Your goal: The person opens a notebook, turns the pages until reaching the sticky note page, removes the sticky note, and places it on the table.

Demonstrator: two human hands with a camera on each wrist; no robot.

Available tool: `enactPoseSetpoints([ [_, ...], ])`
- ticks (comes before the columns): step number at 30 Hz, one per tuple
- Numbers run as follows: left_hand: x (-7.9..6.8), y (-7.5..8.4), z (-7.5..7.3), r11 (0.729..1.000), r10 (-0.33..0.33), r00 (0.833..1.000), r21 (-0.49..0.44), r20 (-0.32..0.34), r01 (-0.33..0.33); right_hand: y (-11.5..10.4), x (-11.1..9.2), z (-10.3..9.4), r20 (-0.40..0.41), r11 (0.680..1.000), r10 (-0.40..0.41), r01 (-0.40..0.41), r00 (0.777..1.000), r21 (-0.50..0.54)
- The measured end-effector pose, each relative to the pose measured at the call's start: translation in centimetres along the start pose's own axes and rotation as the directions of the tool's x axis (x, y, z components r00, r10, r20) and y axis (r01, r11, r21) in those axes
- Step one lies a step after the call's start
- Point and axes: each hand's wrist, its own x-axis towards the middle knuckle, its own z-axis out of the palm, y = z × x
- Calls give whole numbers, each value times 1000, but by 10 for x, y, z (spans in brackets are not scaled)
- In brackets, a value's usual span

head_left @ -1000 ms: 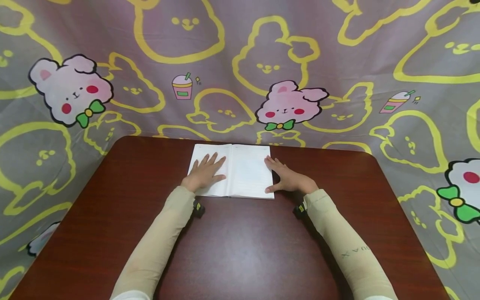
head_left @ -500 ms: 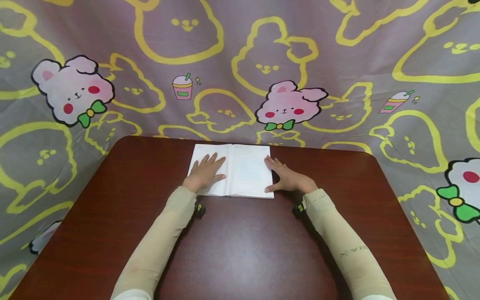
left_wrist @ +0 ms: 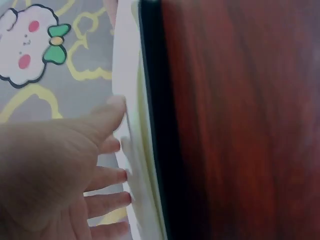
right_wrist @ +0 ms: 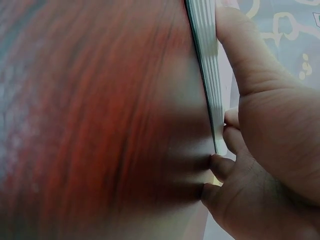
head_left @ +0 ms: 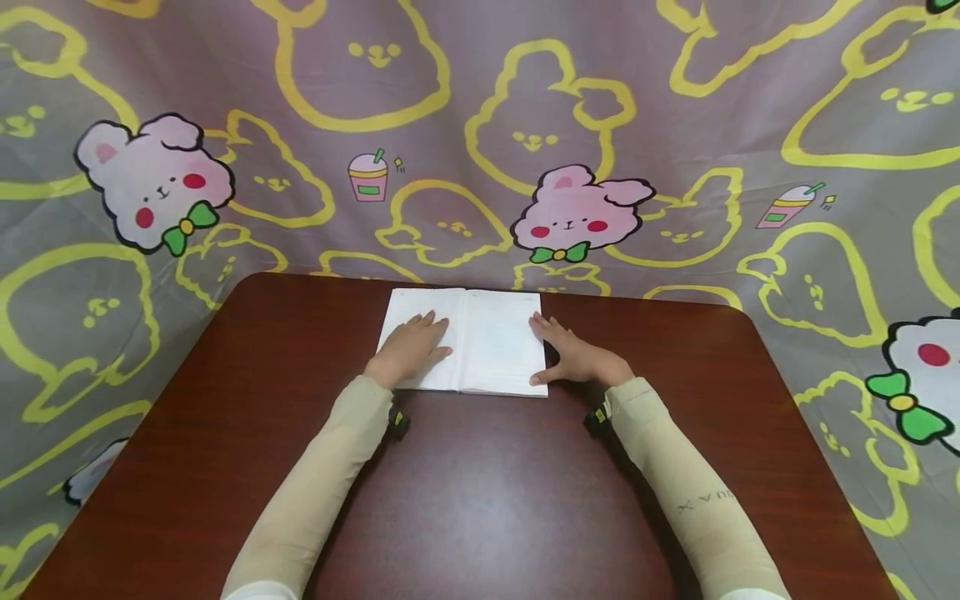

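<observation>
An open notebook point(head_left: 501, 346) with white lined pages lies on the dark red-brown table near its far edge. My left hand point(head_left: 408, 350) rests on the left page, fingertips down and the thumb pointing toward the central fold. At the right edge is my right hand point(head_left: 581, 357), its thumb on the page near the lower right corner and its index finger farther up that edge. The right wrist view shows the stacked pages point(right_wrist: 210, 65) side-on, with the thumb point(right_wrist: 240, 40) over them and lower fingertips down by the tabletop. In the left wrist view, the left fingertips point(left_wrist: 116, 200) meet the white page.
The wooden table point(head_left: 480, 500) has rounded far corners. A grey curtain point(head_left: 450, 83) with yellow outlines and rabbit faces hangs behind it and along both sides. A small black device point(head_left: 397, 423) sits at the left wrist, another point(head_left: 597, 421) at the right.
The left hand's fingers have drawn in and arched from a flatter, more spread pose on the left page. The right hand and notebook stay in place.
</observation>
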Motion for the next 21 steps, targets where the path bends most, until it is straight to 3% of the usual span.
enactPoseSetpoints([
  [4, -3, 8, 1, 993, 91, 991, 80, -98, -83, 0, 0, 0, 0, 1000, 6, -6, 1000, 0],
  [11, -12, 21, 4, 973, 227, 942, 98, -248, -209, -2, -3, 2, 0, 1000, 4, -4, 1000, 13],
  [14, -14, 26, 6, 967, 256, 929, 83, -266, -243, -2, -2, 2, 1, 1000, 4, -4, 1000, 10],
  [21, -23, 41, 11, 955, 296, 930, 31, -217, -296, -1, -1, 1, 4, 1000, 10, -10, 1000, -6],
])
